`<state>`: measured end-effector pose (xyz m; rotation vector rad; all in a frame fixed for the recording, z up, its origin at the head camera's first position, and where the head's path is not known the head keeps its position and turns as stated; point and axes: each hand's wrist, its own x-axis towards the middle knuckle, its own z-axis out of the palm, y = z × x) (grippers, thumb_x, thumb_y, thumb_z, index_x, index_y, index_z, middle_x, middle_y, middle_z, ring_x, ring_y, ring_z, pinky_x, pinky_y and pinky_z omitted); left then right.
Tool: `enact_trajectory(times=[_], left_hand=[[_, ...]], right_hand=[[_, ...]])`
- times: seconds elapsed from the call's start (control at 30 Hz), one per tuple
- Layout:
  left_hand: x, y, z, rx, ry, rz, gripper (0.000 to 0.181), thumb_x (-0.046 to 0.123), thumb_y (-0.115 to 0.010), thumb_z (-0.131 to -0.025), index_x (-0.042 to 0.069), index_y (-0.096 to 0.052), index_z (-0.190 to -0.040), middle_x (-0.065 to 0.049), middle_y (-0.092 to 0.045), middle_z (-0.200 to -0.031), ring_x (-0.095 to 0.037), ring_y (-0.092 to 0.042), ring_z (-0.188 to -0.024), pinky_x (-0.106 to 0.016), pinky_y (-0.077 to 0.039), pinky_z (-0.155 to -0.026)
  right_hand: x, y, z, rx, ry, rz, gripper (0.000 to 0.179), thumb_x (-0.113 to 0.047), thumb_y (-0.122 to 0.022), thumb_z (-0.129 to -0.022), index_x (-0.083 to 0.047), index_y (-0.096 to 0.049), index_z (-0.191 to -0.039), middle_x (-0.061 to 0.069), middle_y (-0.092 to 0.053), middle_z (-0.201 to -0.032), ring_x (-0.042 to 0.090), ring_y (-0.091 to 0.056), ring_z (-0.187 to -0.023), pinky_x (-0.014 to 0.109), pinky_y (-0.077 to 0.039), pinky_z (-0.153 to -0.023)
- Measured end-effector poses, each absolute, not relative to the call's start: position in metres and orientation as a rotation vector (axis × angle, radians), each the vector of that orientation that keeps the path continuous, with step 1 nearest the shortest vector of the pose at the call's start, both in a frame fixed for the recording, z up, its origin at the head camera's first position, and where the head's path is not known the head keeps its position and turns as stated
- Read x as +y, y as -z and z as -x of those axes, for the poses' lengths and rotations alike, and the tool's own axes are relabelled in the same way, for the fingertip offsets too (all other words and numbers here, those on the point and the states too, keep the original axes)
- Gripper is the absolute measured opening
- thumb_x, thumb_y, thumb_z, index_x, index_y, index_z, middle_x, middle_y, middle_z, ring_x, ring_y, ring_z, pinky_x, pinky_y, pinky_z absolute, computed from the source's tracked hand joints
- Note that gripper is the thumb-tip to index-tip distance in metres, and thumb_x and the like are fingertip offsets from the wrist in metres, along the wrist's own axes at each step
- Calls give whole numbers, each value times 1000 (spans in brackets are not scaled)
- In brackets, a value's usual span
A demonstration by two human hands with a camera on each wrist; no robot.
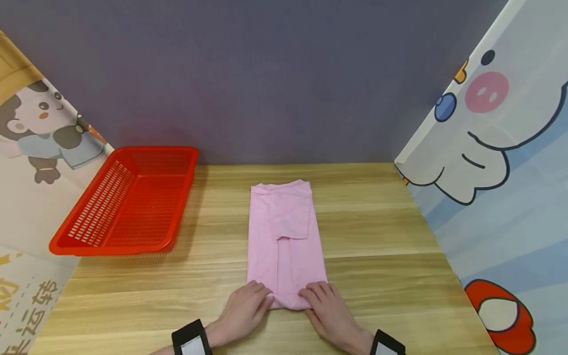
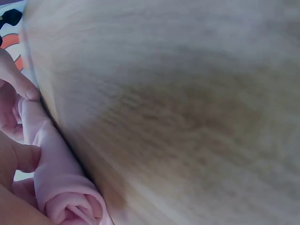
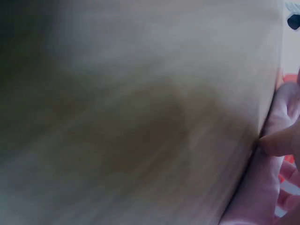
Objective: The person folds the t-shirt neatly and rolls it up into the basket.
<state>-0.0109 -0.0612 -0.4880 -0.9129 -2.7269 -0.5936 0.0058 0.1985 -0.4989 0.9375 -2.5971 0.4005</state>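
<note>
A pink shirt point(image 1: 262, 236), folded into a long narrow strip, lies on the table with a sleeve-like flap turned in near its far end. Its near edge is rolled, and the coiled end of the roll point(image 2: 70, 206) shows in the left wrist view. My left hand point(image 1: 246, 306) grips the left corner of that edge, fingers over the top and thumb on the near side. At the right corner my right hand point(image 1: 329, 311) holds the roll likewise; in the right wrist view its thumb point(image 3: 279, 143) presses against the cloth point(image 3: 255, 197).
A red plastic basket point(image 1: 179, 217) with perforated sides stands at the left back of the wooden table point(image 1: 377, 222). A grey wall point(image 1: 284, 84) rises behind the table. Cartoon-printed sheets hang along the left point(image 1: 26, 207) and right point(image 1: 501, 231) sides.
</note>
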Motion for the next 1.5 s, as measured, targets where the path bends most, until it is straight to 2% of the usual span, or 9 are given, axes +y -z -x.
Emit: enact_trajectory(times=[0.17,0.37,0.67,0.8,0.93,1.1,1.27,1.4,1.5], left_hand=[[-64,491,12,-2706,370,984,11,33,-63,-96,21,-66,-96,11,-60,-88,-8,-54,-86,-25,-41,-73],[-71,496,14,-2538,204,1113,41,44,-73,-87,20,-63,-120,7,-63,-110,-10,-57,-101,-27,-46,-82],[-70,497,18,-2550,323,1138,24,28,-71,-90,20,-67,-112,10,-65,-104,-7,-59,-96,-24,-47,-79],[-66,495,21,-2620,492,1068,16,24,-70,-91,19,-69,-106,11,-67,-97,-6,-60,-89,-22,-46,-73],[-64,490,24,-2709,583,1007,12,21,-67,-92,16,-70,-103,9,-67,-91,-8,-60,-83,-21,-46,-70],[-62,487,24,-2811,649,935,11,19,-64,-95,15,-71,-102,8,-65,-87,-9,-59,-81,-23,-46,-70],[-64,490,22,-2725,479,995,17,22,-63,-95,15,-70,-109,7,-64,-87,-9,-58,-81,-24,-46,-70],[-68,494,21,-2587,269,1076,37,39,-69,-90,18,-66,-120,7,-65,-101,-9,-58,-89,-25,-46,-74],[-70,495,23,-2546,214,1097,43,46,-72,-87,19,-65,-120,7,-65,-107,-9,-58,-92,-24,-47,-74]], right_hand=[[197,499,0,-2604,-595,-932,24,-16,-74,-85,-19,-66,-107,-12,-63,-99,8,-53,-93,27,-42,-79],[195,494,8,-2640,-732,-927,16,-13,-73,-85,-18,-67,-99,-11,-60,-91,6,-50,-86,24,-41,-74],[193,487,10,-2738,-668,-854,13,-11,-71,-85,-17,-66,-96,-8,-55,-95,8,-47,-92,29,-39,-78],[194,487,6,-2727,-546,-852,26,-19,-74,-82,-18,-66,-107,-6,-56,-102,11,-49,-101,38,-42,-85],[196,491,7,-2650,-468,-896,40,-25,-77,-79,-18,-63,-116,-4,-57,-108,14,-50,-106,38,-43,-86],[196,495,12,-2594,-478,-954,31,-19,-73,-84,-17,-63,-113,-6,-59,-104,13,-52,-99,35,-45,-83],[196,495,17,-2600,-650,-979,20,-13,-71,-87,-16,-66,-106,-8,-63,-95,9,-53,-88,28,-44,-77],[197,489,22,-2667,-804,-993,16,-14,-72,-88,-14,-68,-103,-8,-66,-90,7,-53,-83,24,-43,-74],[198,483,25,-2763,-885,-986,14,-15,-70,-90,-13,-69,-104,-6,-67,-91,8,-54,-84,26,-45,-75]])
